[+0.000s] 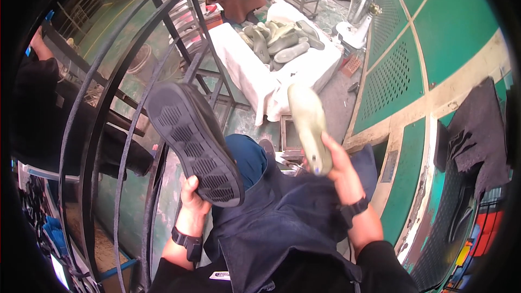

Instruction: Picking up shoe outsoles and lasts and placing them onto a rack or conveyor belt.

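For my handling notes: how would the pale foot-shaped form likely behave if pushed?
The pale foot-shaped form looks stiff, projecting from the right hand without sagging. Its rounded sides might let it rock; its smooth-looking surface could be slippery.

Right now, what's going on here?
Someone's left hand holds a dark shoe with its ridged sole turned to the camera, while their right hand grips a pale green shoe last near one end. Shoe and last are apart, both held up over the lap. Ahead, a pile of lasts lies on a white cloth. Beyond it, another person in gloves holds something pale, too small to make out.
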Available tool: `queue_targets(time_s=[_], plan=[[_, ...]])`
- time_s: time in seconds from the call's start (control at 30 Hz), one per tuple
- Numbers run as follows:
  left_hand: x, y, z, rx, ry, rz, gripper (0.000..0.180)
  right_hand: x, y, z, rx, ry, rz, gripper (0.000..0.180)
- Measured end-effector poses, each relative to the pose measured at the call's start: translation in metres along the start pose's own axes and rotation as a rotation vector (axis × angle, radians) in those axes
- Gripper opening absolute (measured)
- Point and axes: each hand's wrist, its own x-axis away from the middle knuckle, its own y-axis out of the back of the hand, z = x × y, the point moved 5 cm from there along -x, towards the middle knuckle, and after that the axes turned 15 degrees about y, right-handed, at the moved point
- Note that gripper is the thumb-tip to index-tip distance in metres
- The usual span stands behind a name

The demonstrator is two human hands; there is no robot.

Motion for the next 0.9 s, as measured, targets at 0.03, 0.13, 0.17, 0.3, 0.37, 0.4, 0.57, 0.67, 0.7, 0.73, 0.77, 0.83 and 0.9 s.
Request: queue_targets(time_s=[0.03, 0.13, 0.17, 0.3, 0.37, 0.4, 0.57, 0.67, 0.7, 0.73, 0.77, 0.83, 0.9], plan=[[0.004, 0.004, 0.004, 0.091, 0.029, 0.002, 0.084, -0.030, -0.012, 0.018, 0.145, 0.087, 0.059, 0.056], [0.011, 0.007, 0.007, 0.031, 0.061, -0.049, 0.088, -0.133, -0.031, 0.058, 0.131, 0.133, -0.052, 0.055], [0.011, 0.006, 0.006, 0.012, 0.060, -0.067, 0.099, -0.162, -0.033, 0.062, -0.068, 0.182, -0.154, 0.058], [0.005, -0.011, -0.009, -0.121, -0.036, -0.043, 0.118, -0.194, -0.018, 0.027, -0.150, 0.184, -0.280, 0.058], [-0.007, -0.018, -0.022, -0.224, -0.083, -0.041, 0.118, -0.171, -0.022, -0.003, -0.192, 0.127, -0.125, 0.059], [-0.014, -0.024, -0.030, -0.316, -0.142, -0.017, 0.118, -0.153, -0.027, -0.015, -0.178, 0.091, -0.060, 0.061], [-0.065, -0.056, -0.079, -1.315, -0.622, -0.103, 0.109, -0.051, -0.086, -0.017, 0.049, -0.099, 0.362, 0.072], [-0.098, -0.082, -0.069, -1.656, -0.751, 0.120, 0.073, -0.036, -0.116, -0.002, -0.077, 0.034, 0.278, 0.071], [-0.112, -0.086, -0.057, -1.522, -0.627, 0.140, 0.056, -0.038, -0.122, -0.008, 0.090, 0.053, 0.281, 0.063], [-0.128, -0.078, -0.040, -1.433, -0.293, 0.112, 0.049, -0.038, -0.124, -0.018, 0.181, 0.027, 0.231, 0.060], [-0.147, -0.072, -0.033, -1.354, -0.188, 0.124, 0.042, -0.042, -0.122, -0.026, 0.257, 0.011, 0.167, 0.060], [-0.184, -0.048, -0.023, -1.249, 0.023, 0.115, 0.035, -0.049, -0.114, -0.041, 0.317, -0.020, 0.126, 0.062], [-0.213, -0.021, -0.024, -1.282, -0.068, 0.033, 0.037, -0.051, -0.099, -0.044, 0.356, 0.023, 0.127, 0.058]])
